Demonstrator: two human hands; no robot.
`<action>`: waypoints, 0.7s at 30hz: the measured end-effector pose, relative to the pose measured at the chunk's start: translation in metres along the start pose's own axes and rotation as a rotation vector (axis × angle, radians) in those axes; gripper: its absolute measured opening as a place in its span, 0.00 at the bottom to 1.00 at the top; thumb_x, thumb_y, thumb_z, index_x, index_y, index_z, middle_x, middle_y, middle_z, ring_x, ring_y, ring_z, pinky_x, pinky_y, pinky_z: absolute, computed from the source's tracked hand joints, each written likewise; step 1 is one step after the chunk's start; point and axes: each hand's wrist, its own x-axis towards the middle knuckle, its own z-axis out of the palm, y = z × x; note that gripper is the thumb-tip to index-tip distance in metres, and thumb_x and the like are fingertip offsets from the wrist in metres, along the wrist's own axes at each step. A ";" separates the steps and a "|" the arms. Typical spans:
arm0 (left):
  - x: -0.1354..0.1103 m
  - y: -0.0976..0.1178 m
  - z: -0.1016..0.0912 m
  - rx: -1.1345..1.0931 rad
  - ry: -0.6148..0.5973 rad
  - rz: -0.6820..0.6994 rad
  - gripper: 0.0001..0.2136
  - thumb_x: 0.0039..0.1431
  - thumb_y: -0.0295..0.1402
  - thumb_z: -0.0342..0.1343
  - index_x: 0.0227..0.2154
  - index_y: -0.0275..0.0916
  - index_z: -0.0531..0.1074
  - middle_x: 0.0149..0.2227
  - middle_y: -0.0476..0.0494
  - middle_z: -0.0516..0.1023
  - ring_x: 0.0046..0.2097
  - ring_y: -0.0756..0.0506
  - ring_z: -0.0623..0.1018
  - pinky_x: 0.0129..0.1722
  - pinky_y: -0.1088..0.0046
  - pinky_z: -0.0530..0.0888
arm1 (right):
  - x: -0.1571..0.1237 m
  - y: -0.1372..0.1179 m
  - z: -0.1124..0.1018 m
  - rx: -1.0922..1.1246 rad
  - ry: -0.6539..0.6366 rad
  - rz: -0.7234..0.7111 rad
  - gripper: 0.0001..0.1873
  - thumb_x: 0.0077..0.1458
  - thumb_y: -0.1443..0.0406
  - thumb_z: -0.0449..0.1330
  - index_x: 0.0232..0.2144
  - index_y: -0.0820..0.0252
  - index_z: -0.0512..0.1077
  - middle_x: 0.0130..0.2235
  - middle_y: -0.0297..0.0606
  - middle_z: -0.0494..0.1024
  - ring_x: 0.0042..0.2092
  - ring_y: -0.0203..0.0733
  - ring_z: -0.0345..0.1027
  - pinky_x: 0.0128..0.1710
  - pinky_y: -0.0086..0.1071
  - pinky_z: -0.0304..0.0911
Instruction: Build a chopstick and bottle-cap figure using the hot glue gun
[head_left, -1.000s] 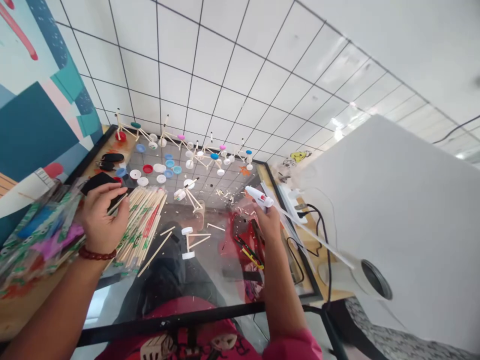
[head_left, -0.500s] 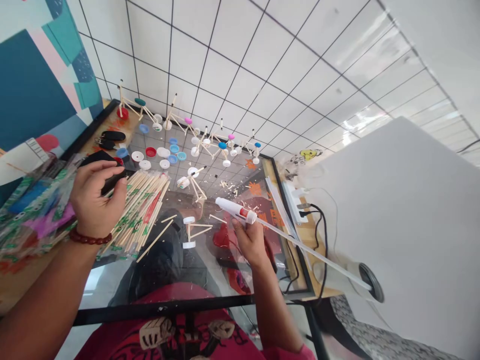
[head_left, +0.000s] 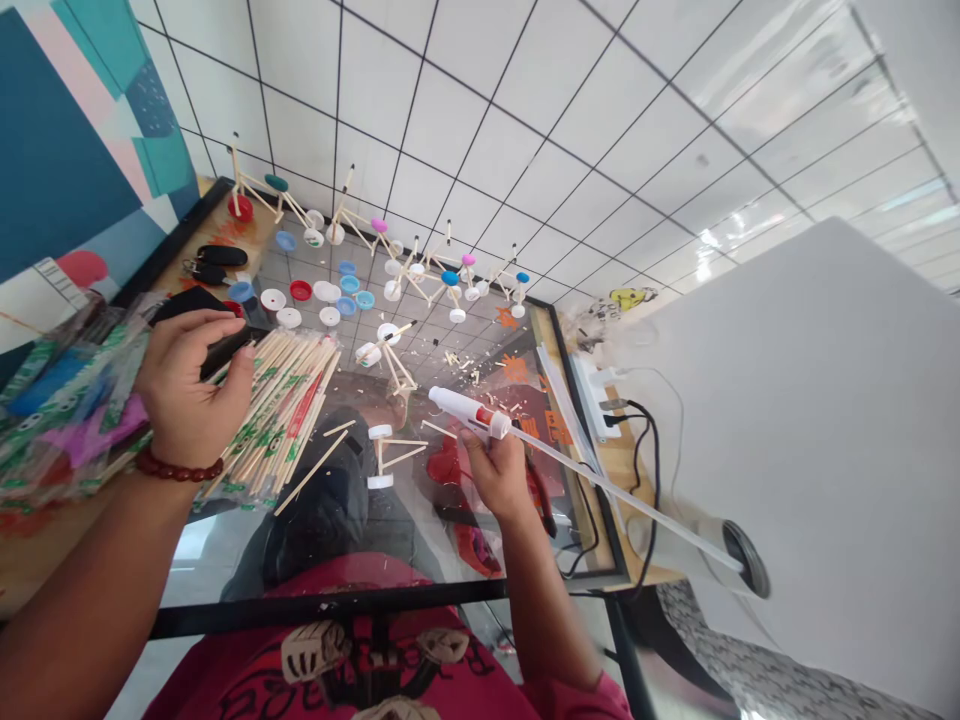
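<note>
My right hand (head_left: 496,472) is closed round the grip of a white glue gun (head_left: 466,410), whose nozzle points left over the glass table (head_left: 420,570); a long clear glue stick (head_left: 622,497) juts from its back. Just left of the nozzle lies a small frame of sticks with two white caps (head_left: 384,456). My left hand (head_left: 189,385) rests curled on a heap of wooden sticks (head_left: 279,420), pinching one of them next to a black object (head_left: 193,303).
Several stick-and-cap models (head_left: 405,275) stand along the table's far edge, with loose coloured bottle caps (head_left: 322,295) before them. Plastic wrappers (head_left: 56,410) lie at the left. A white power strip with a black cable (head_left: 611,405) sits at the right edge, beside a white board (head_left: 810,430).
My right hand has brought the glue gun left and nearer, towards the small stick frame. My left hand stayed on the stick pile, curling tighter.
</note>
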 end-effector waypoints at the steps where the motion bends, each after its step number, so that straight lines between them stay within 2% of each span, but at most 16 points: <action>1: 0.000 0.000 0.000 0.004 -0.002 -0.002 0.15 0.58 0.29 0.65 0.48 0.34 0.82 0.47 0.32 0.86 0.51 0.35 0.84 0.54 0.52 0.79 | 0.000 0.000 0.000 0.002 0.005 0.002 0.11 0.64 0.58 0.60 0.43 0.56 0.76 0.40 0.42 0.83 0.41 0.50 0.77 0.44 0.41 0.70; 6: 0.000 0.000 0.000 0.018 -0.019 -0.011 0.15 0.58 0.30 0.64 0.48 0.36 0.82 0.48 0.35 0.85 0.51 0.36 0.84 0.55 0.52 0.80 | -0.003 0.003 0.000 0.011 -0.001 0.017 0.11 0.64 0.58 0.60 0.43 0.56 0.77 0.41 0.44 0.83 0.42 0.52 0.77 0.45 0.44 0.71; 15: 0.001 0.005 0.000 0.025 -0.031 -0.104 0.12 0.57 0.34 0.62 0.44 0.40 0.81 0.47 0.37 0.85 0.51 0.36 0.83 0.56 0.51 0.78 | -0.005 0.001 -0.002 0.010 -0.088 0.025 0.14 0.67 0.57 0.58 0.46 0.57 0.78 0.45 0.48 0.84 0.47 0.54 0.78 0.51 0.48 0.72; 21: 0.001 0.003 -0.001 0.007 -0.024 -0.051 0.12 0.57 0.31 0.64 0.45 0.38 0.81 0.47 0.35 0.85 0.51 0.36 0.84 0.55 0.52 0.79 | -0.007 0.000 0.002 0.034 -0.095 0.035 0.15 0.67 0.57 0.59 0.49 0.57 0.78 0.46 0.48 0.84 0.48 0.54 0.77 0.55 0.50 0.71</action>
